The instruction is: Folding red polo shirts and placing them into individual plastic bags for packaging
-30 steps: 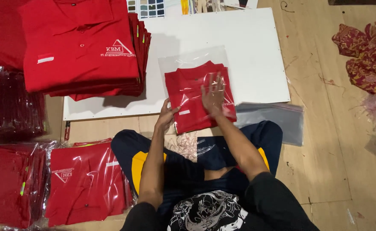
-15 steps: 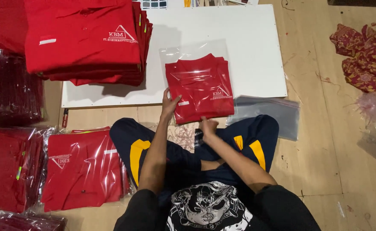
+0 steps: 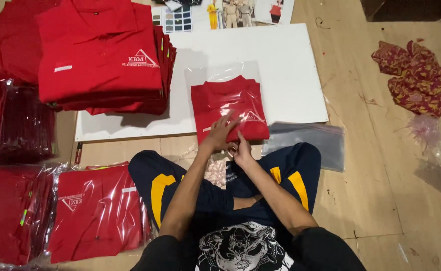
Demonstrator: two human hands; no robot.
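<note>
Left hand (image 3: pixel 219 134): fingers spread flat on the bagged red shirt (image 3: pixel 228 105).
Right hand (image 3: pixel 241 146): fingers pinching the bag's near edge.
Shirt: lying on the white board (image 3: pixel 290 75).

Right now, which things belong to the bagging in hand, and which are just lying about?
In hand:
- folded red shirt in a clear plastic bag, left hand flat on it, right hand at its near edge
- white board under it
- stack of unbagged folded red shirts
- empty clear plastic bags
- bagged red shirts

Lying about:
- crumpled red-and-yellow patterned cloth
- printed colour chart
</note>
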